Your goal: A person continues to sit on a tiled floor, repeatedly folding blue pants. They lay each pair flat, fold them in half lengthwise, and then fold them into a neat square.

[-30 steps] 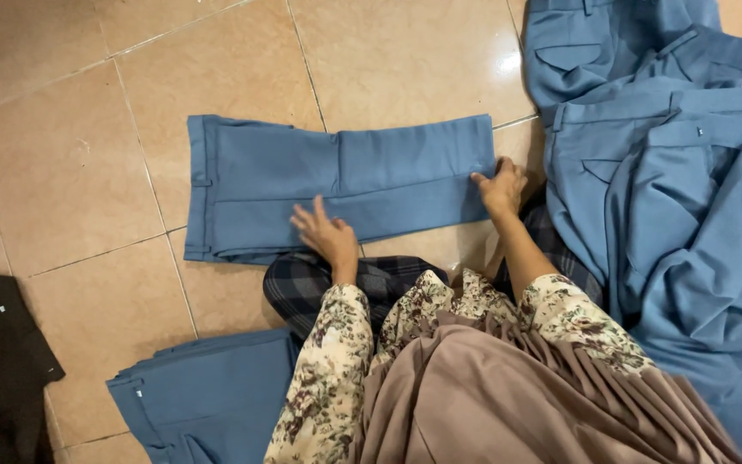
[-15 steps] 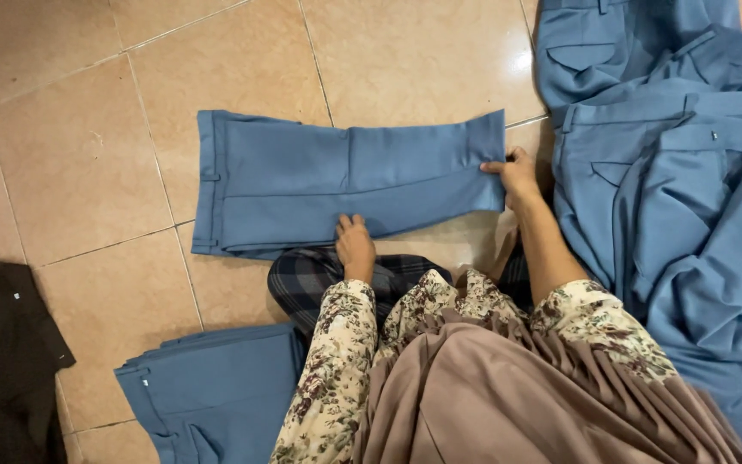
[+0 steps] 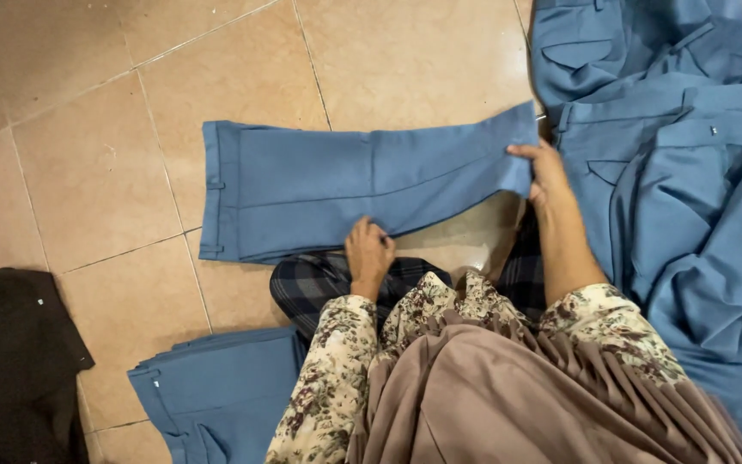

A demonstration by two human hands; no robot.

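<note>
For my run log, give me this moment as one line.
left hand: on trousers near edge | right hand: gripping hem end | trousers: folded lengthwise, flat on floor | pile: right

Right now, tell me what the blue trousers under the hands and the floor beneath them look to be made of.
Folded blue trousers: seemingly a smooth woven suiting cloth, matte, holding a pressed crease and crisp edges; the fibre cannot be told. Floor: probably glazed ceramic tile, beige and mottled, with thin grout lines and a faint sheen. The left hand and right hand hold the trousers' edges.
</note>
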